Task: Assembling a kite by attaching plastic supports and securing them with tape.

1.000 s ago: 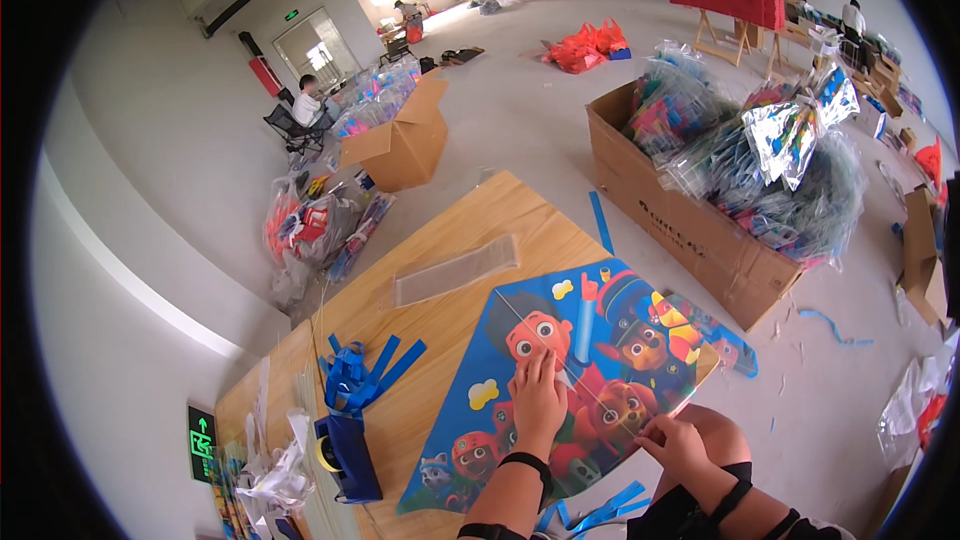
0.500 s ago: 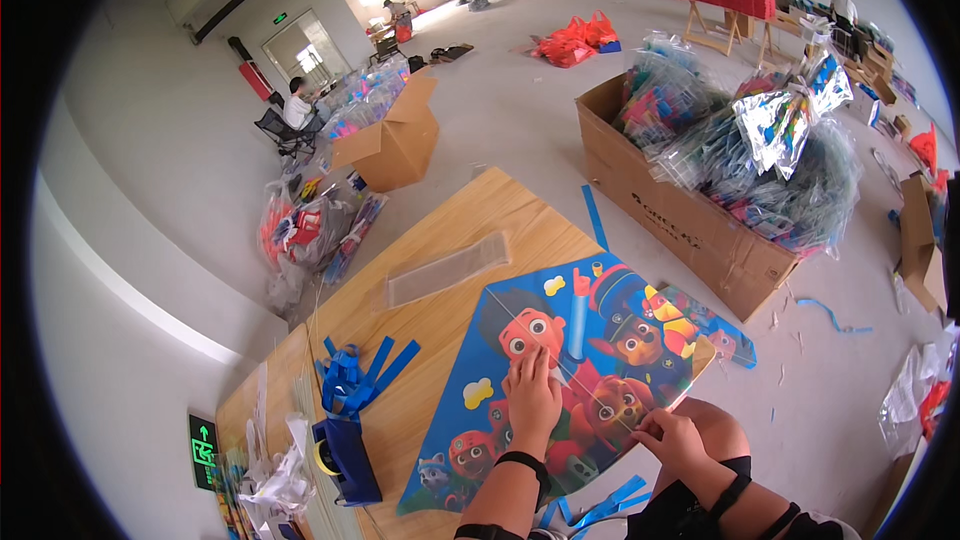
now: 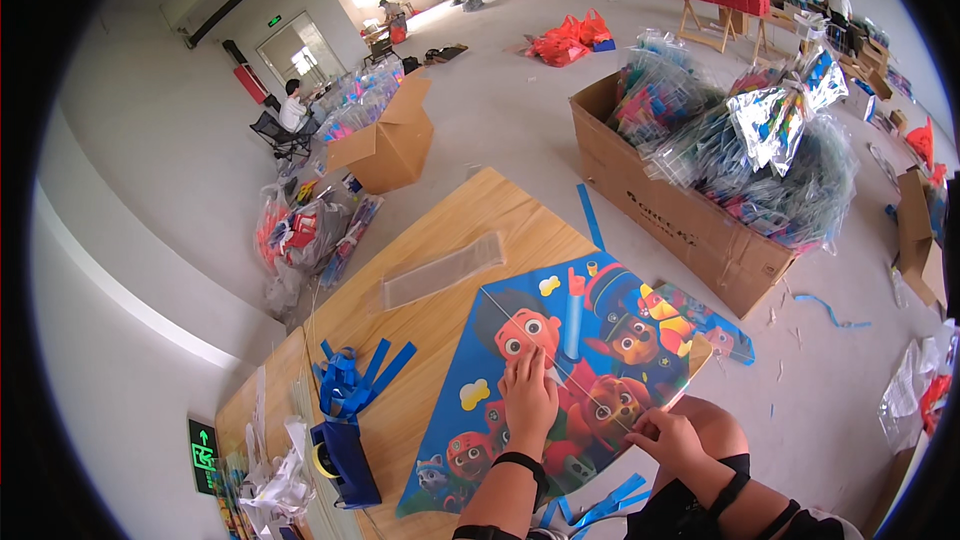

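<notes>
A colourful cartoon kite (image 3: 590,340) lies flat on the wooden table (image 3: 440,240), its right corner hanging over the edge. My left hand (image 3: 528,398) presses flat on the kite's middle, fingers spread. My right hand (image 3: 668,437) pinches a thin rod or string at the kite's lower right edge. Blue ribbon strips (image 3: 600,510) lie below the kite near my forearms.
A clear plastic sleeve (image 3: 443,270) lies on the table beyond the kite. A bundle of blue ribbons (image 3: 350,380) and a blue tape dispenser (image 3: 343,460) sit to the left. An open cardboard box (image 3: 680,220) full of packed kites stands on the floor at right. People sit far behind.
My head has shifted slightly, so the view moved a little. Both hands stay on the kite in nearly the same spots.
</notes>
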The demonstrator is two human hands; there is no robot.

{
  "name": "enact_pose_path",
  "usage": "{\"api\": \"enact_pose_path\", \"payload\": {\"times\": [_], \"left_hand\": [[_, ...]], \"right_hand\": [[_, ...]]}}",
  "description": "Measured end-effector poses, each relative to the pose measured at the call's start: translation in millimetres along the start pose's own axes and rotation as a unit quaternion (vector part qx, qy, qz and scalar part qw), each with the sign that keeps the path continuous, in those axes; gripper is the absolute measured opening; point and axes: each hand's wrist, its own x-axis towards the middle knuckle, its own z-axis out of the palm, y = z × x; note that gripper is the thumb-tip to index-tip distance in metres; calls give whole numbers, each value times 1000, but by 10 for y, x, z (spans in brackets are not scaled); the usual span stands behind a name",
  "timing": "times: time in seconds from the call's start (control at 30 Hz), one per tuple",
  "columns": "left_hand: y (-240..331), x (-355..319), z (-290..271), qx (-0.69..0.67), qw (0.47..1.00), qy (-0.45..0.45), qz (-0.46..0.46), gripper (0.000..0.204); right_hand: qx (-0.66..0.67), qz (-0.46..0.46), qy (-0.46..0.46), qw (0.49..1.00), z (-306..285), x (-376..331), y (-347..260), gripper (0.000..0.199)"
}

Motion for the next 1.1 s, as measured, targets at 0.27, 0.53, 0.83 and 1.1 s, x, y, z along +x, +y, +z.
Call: {"api": "enact_pose_path", "payload": {"times": [0.27,0.53,0.83,1.1], "left_hand": [[-9,-3,17,4,1000,4,1,48],[-18,-2,22,4,1000,0,-1,49],[-25,-6,33,5,1000,5,-2,53],[-9,-2,15,6,1000,5,-4,53]], "right_hand": [[-7,-10,-8,1000,27,11,38,18],[-13,-9,-1,1000,34,16,46,17],[-16,-13,7,1000,39,13,39,16],[-16,-8,6,1000,36,13,40,15]]}}
